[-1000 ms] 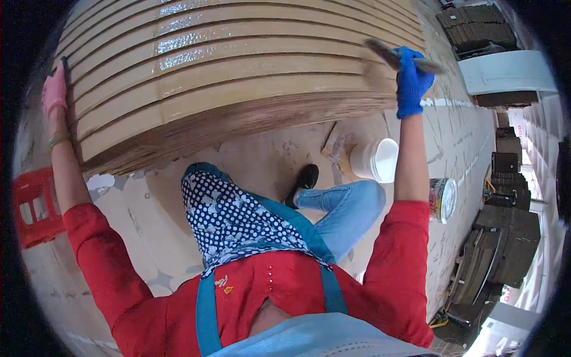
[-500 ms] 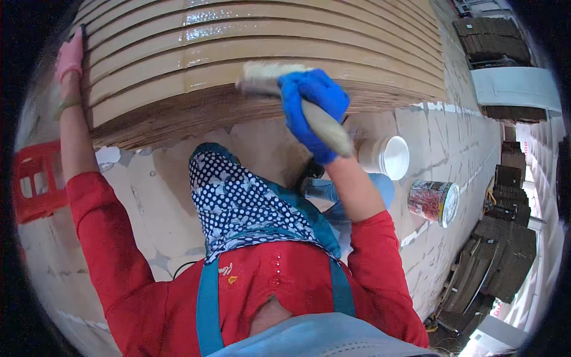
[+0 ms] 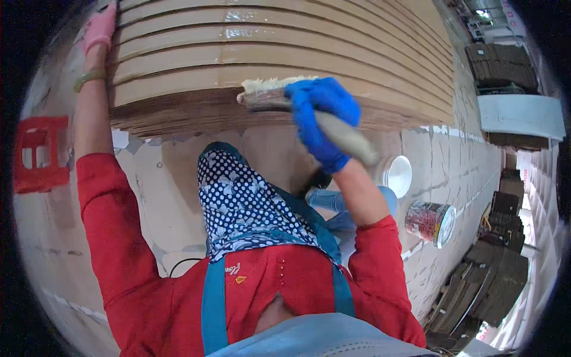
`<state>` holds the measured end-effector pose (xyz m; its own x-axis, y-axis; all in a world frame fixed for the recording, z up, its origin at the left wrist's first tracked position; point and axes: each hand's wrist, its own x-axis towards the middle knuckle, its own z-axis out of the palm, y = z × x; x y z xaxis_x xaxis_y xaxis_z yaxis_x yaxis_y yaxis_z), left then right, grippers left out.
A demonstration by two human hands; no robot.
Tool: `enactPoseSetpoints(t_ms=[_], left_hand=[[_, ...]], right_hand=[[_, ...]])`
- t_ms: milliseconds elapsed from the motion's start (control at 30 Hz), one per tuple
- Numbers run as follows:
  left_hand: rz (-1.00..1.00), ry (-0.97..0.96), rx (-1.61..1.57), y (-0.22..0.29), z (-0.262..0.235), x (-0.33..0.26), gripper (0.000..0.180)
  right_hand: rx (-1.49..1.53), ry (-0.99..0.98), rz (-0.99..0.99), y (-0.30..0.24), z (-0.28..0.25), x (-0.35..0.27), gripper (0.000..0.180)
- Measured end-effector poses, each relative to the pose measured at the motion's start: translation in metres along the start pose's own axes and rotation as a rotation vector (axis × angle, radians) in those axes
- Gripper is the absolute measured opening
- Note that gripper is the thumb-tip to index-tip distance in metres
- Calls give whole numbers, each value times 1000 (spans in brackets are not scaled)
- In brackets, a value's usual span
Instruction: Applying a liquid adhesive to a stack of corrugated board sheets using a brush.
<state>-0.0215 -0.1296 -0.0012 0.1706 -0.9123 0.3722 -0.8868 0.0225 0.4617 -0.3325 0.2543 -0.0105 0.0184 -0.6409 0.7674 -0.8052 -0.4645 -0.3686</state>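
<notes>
A tall stack of fanned brown cardboard sheets [image 3: 279, 53] fills the upper part of the view, its stepped edges wet and glossy. My right hand [image 3: 321, 119], in a blue glove, grips a wide paintbrush [image 3: 279, 95] by its grey handle; the pale bristles lie on the nearest sheet edge near the stack's middle. My left hand [image 3: 98, 30], in a pink glove, rests on the stack's far left corner, fingers spread. A patterned dark blue scarf [image 3: 244, 202] and my red sleeves lie below the stack.
A white bucket [image 3: 397, 175] and a printed tin can [image 3: 431, 221] stand on the tiled floor to the right. A red plastic crate [image 3: 38, 154] sits at the left. Flat dark cardboard stacks [image 3: 491, 285] lie at the right edge and far back.
My right hand has swept the brush leftward along the stack's edge, from the far right corner to near its middle. My left hand has stayed on the left corner.
</notes>
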Motion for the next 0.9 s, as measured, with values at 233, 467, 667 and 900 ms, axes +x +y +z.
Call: enactPoseSetpoints(t_ms=[233,467,667,900], left_hand=[[58,94,16,19,-7,-33,48],[114,51,103,34,-34,-56,30],[-2,60,68,41,-43,-55,44],[-168,6,-244,48,-56,-60,60]], right_hand=[[622,189,-138,51,29,106,13],[100,-128,-17,2,8,35,6],[-21,124,-46,64,42,170,9],[-235,-101,-55,70,55,165,13]])
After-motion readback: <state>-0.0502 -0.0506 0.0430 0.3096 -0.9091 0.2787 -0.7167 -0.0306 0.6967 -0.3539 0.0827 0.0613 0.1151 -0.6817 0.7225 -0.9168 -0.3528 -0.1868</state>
